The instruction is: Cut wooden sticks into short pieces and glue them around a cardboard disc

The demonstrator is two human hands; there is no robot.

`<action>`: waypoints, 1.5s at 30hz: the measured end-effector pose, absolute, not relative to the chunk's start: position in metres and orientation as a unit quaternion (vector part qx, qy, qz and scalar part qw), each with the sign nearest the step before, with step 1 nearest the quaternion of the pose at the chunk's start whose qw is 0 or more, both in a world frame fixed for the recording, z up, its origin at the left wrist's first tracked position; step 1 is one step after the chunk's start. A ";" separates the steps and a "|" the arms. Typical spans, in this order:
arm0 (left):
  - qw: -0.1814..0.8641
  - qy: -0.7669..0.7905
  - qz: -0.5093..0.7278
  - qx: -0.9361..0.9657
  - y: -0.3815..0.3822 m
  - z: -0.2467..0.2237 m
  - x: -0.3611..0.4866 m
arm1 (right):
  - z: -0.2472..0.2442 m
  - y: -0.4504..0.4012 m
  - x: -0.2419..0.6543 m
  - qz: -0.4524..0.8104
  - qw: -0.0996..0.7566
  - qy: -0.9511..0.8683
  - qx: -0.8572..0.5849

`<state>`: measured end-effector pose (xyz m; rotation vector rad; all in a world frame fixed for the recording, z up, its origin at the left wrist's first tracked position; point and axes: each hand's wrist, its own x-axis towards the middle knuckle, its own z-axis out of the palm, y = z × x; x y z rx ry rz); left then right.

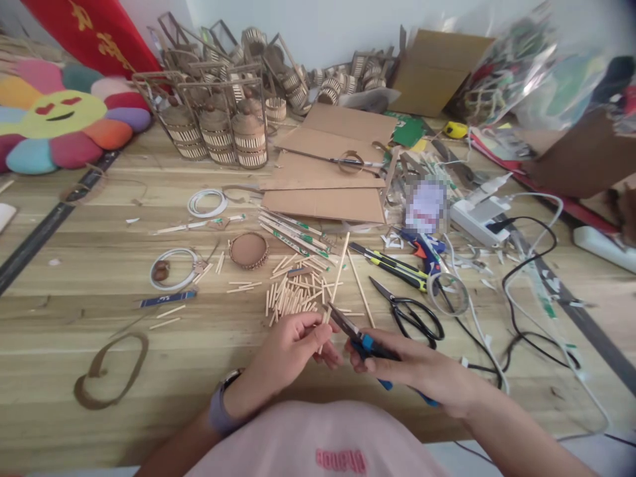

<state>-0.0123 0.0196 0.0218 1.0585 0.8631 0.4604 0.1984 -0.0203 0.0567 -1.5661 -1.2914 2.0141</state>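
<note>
My left hand [298, 341] pinches a thin wooden stick [340, 268] near its lower end, the stick pointing up and away. My right hand [402, 364] is wrapped round blue-and-black-handled cutters [365, 341], whose dark jaws are at the stick just above my left fingertips. Whether the jaws are fully closed I cannot tell. Just beyond my left hand lies a pile of short cut sticks [293, 295]. Another long stick [362, 291] rests on the table right of the pile, and a small round brown base [249, 250] sits to its left.
Black scissors [412, 315], utility knives [392, 265] and a blue glue gun [432, 252] lie to the right, near a power strip [479, 215] and loose cables. Cardboard [322, 199] and small stick-sided lanterns [211, 136] stand farther back. White wire coils [173, 269] are left.
</note>
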 end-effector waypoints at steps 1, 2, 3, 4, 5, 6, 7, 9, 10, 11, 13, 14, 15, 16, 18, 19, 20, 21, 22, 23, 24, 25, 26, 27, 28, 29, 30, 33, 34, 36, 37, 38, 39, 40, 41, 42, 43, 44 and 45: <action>0.758 0.389 0.204 0.482 0.019 0.022 -0.012 | 0.057 -0.019 0.196 0.703 0.141 -0.447 -0.534; 0.765 0.384 0.198 0.477 0.019 0.023 -0.012 | 0.057 -0.017 0.194 0.709 0.142 -0.450 -0.524; 0.772 0.382 0.193 0.470 0.019 0.023 -0.012 | 0.058 -0.016 0.193 0.713 0.143 -0.454 -0.514; 0.778 0.382 0.188 0.462 0.018 0.023 -0.011 | 0.058 -0.014 0.191 0.718 0.143 -0.458 -0.504; 0.783 0.383 0.184 0.454 0.018 0.023 -0.011 | 0.058 -0.013 0.190 0.721 0.144 -0.461 -0.496; 0.788 0.383 0.179 0.448 0.017 0.023 -0.011 | 0.057 -0.012 0.190 0.725 0.145 -0.461 -0.491; 0.792 0.382 0.176 0.443 0.017 0.022 -0.011 | 0.056 -0.011 0.190 0.727 0.146 -0.460 -0.488; 0.798 0.377 0.174 0.437 0.017 0.021 -0.010 | 0.054 -0.010 0.191 0.732 0.148 -0.456 -0.485; 0.802 0.374 0.174 0.433 0.017 0.021 -0.010 | 0.053 -0.009 0.192 0.735 0.149 -0.454 -0.481; 0.805 0.372 0.173 0.429 0.018 0.020 -0.010 | 0.052 -0.009 0.192 0.738 0.149 -0.454 -0.478; 0.810 0.368 0.172 0.423 0.018 0.019 -0.010 | 0.050 -0.007 0.194 0.742 0.147 -0.454 -0.471; 0.813 0.365 0.169 0.422 0.018 0.019 -0.010 | 0.050 -0.007 0.194 0.743 0.146 -0.455 -0.469; 0.814 0.363 0.167 0.421 0.018 0.019 -0.010 | 0.050 -0.007 0.194 0.744 0.146 -0.455 -0.467; 0.815 0.363 0.166 0.420 0.018 0.019 -0.010 | 0.049 -0.006 0.194 0.746 0.145 -0.454 -0.465; 0.818 0.361 0.165 0.416 0.018 0.019 -0.010 | 0.049 -0.007 0.193 0.750 0.146 -0.453 -0.459; 0.820 0.360 0.164 0.414 0.017 0.019 -0.010 | 0.048 -0.007 0.193 0.752 0.147 -0.452 -0.457; 0.822 0.358 0.164 0.412 0.017 0.019 -0.010 | 0.048 -0.007 0.193 0.754 0.147 -0.451 -0.455; 0.823 0.356 0.164 0.411 0.017 0.019 -0.010 | 0.048 -0.008 0.193 0.754 0.146 -0.451 -0.454; 0.825 0.354 0.163 0.410 0.017 0.019 -0.009 | 0.048 -0.008 0.193 0.754 0.146 -0.452 -0.455; 0.826 0.353 0.163 0.409 0.017 0.019 -0.009 | 0.047 -0.008 0.193 0.753 0.143 -0.453 -0.456; 0.826 0.352 0.161 0.409 0.017 0.019 -0.009 | 0.047 -0.008 0.193 0.752 0.139 -0.454 -0.458; 0.826 0.352 0.160 0.410 0.017 0.019 -0.009 | 0.047 -0.009 0.194 0.751 0.135 -0.456 -0.459; 0.825 0.352 0.160 0.411 0.016 0.018 -0.009 | 0.046 -0.008 0.194 0.751 0.130 -0.458 -0.459; 0.825 0.353 0.159 0.412 0.016 0.018 -0.009 | 0.046 -0.008 0.195 0.751 0.126 -0.460 -0.457; 0.824 0.353 0.159 0.413 0.016 0.017 -0.009 | 0.045 -0.008 0.195 0.751 0.123 -0.462 -0.455; 0.824 0.354 0.159 0.414 0.016 0.017 -0.010 | 0.045 -0.008 0.196 0.751 0.121 -0.465 -0.453; 0.823 0.354 0.160 0.414 0.015 0.017 -0.010 | 0.044 -0.008 0.196 0.748 0.120 -0.470 -0.452; 0.825 0.353 0.161 0.411 0.015 0.016 -0.011 | 0.044 -0.008 0.196 0.733 0.117 -0.494 -0.453; 0.825 0.352 0.162 0.411 0.015 0.015 -0.011 | 0.044 -0.008 0.196 0.726 0.116 -0.503 -0.454; 0.825 0.351 0.161 0.413 0.015 0.015 -0.011 | 0.045 -0.008 0.195 0.712 0.115 -0.518 -0.460; 0.824 0.351 0.161 0.415 0.015 0.015 -0.011 | 0.045 -0.009 0.195 0.704 0.113 -0.524 -0.466; 0.823 0.350 0.160 0.418 0.014 0.015 -0.012 | 0.045 -0.009 0.194 0.695 0.109 -0.530 -0.474; 0.822 0.350 0.159 0.420 0.014 0.015 -0.012 | 0.044 -0.010 0.194 0.685 0.106 -0.536 -0.482; 0.821 0.350 0.158 0.422 0.014 0.015 -0.012 | 0.043 -0.010 0.194 0.674 0.103 -0.542 -0.491; 0.821 0.350 0.156 0.423 0.013 0.014 -0.012 | 0.043 -0.011 0.194 0.664 0.100 -0.547 -0.500; 0.820 0.351 0.154 0.425 0.013 0.014 -0.012 | 0.042 -0.011 0.193 0.654 0.097 -0.553 -0.507; 0.819 0.351 0.152 0.427 0.013 0.013 -0.011 | 0.042 -0.012 0.193 0.645 0.094 -0.560 -0.512; 0.819 0.352 0.150 0.429 0.013 0.013 -0.011 | 0.042 -0.012 0.192 0.636 0.093 -0.568 -0.515; 0.817 0.351 0.148 0.432 0.012 0.013 -0.011 | 0.042 -0.013 0.192 0.627 0.092 -0.576 -0.516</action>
